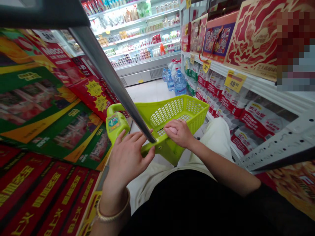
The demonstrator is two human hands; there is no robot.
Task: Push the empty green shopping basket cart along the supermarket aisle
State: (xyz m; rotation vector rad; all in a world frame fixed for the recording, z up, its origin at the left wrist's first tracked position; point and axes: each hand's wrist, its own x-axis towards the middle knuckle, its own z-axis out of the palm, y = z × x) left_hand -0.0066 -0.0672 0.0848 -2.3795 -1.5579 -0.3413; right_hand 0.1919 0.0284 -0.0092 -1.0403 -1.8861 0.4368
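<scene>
A lime-green plastic shopping basket (197,109) with lattice sides stands in front of my legs, its visible inside holding nothing. From its near rim a grey metal pole (115,85) slants up to a dark handle (44,13) at the upper left. My left hand (131,155) is open, fingers spread over the near rim beside the foot of the pole; whether it presses on the rim I cannot tell. My right hand (179,132) is curled into a loose fist above the near end of the basket. Nothing shows in its fingers.
Stacked drink cartons (49,118) rise close on the left. On the right, a white shelf (265,93) carries gift boxes (256,39) above wrapped bottle packs (258,114). Large water bottles (180,83) stand on the floor ahead. Behind them is a lit refrigerated display (137,42).
</scene>
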